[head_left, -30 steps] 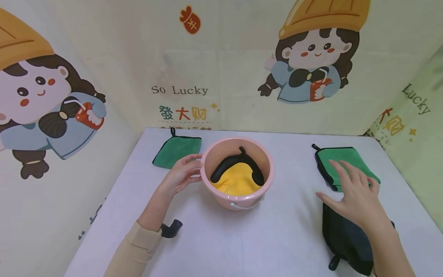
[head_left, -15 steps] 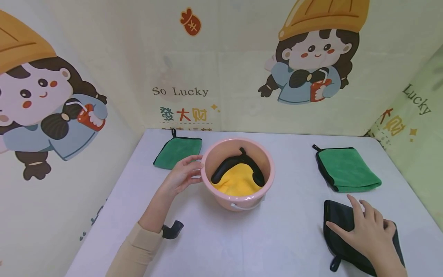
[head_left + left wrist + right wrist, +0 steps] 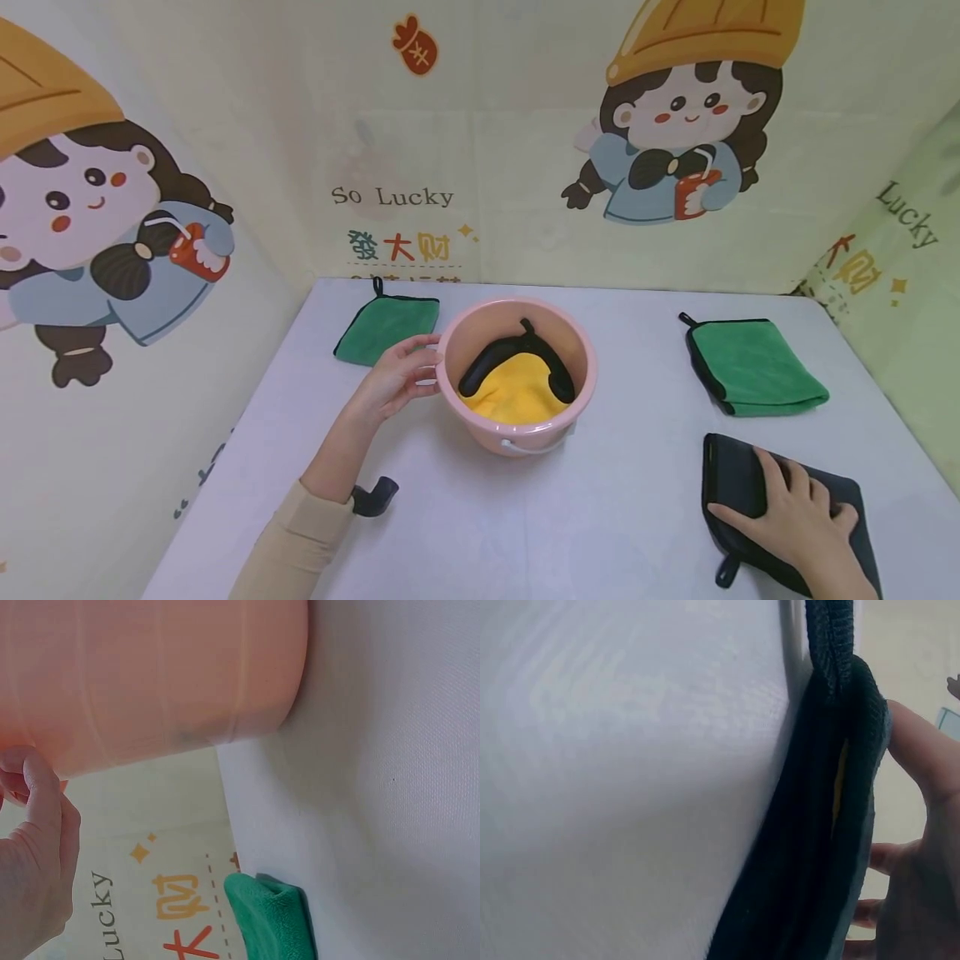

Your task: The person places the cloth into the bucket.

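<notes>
One black cloth (image 3: pixel 741 480), long axis diagonal, loop (image 3: pixel 727 572) nearward, right hand (image 3: pixel 806 518) atop

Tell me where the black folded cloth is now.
In the head view, the black folded cloth lies at the lower right of the white table, under the right hand, on the near side of the rightmost green cloth.

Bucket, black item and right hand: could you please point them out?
Bucket (image 3: pixel 165 675): left wrist view, outer wall.
Black item (image 3: pixel 741 479): head view, upper-left surface.
Right hand (image 3: pixel 804 518): head view, back of hand.
</notes>
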Action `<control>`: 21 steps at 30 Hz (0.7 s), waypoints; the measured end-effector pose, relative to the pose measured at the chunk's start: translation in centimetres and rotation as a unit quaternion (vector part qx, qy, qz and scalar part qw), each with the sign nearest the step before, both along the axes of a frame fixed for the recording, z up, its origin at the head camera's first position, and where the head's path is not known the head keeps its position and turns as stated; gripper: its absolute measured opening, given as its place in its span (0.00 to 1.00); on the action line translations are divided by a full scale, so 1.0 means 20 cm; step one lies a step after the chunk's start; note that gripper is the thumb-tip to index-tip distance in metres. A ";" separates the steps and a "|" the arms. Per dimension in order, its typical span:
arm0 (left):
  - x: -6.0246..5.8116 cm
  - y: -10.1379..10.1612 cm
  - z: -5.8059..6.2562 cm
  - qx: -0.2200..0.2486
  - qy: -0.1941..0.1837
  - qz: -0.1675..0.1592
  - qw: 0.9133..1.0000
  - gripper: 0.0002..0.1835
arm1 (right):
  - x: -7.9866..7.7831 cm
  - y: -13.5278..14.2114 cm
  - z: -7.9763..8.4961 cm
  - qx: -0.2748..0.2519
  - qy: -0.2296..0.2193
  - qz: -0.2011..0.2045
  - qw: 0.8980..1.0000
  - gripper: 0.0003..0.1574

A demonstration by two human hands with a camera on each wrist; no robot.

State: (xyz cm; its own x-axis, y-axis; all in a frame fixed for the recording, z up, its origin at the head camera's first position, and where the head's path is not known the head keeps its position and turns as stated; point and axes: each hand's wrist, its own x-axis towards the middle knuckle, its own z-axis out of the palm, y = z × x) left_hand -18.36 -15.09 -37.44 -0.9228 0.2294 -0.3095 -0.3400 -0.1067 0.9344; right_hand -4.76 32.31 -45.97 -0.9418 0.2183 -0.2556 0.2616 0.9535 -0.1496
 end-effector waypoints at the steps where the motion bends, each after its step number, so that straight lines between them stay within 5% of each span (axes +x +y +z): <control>1: 0.00 0.00 0.00 0.000 0.000 0.000 1.000 0.27 | 0.00 0.00 0.00 0.000 -0.008 -0.001 1.000 0.73; 13: -0.01 0.01 -0.01 -0.008 -0.003 0.001 1.000 0.27 | -0.05 0.02 -0.02 -0.024 -0.052 -0.014 0.998 0.77; 21: -0.01 0.01 -0.01 -0.008 -0.005 0.001 1.000 0.27 | -0.08 0.04 -0.03 -0.013 -0.056 -0.005 0.998 0.62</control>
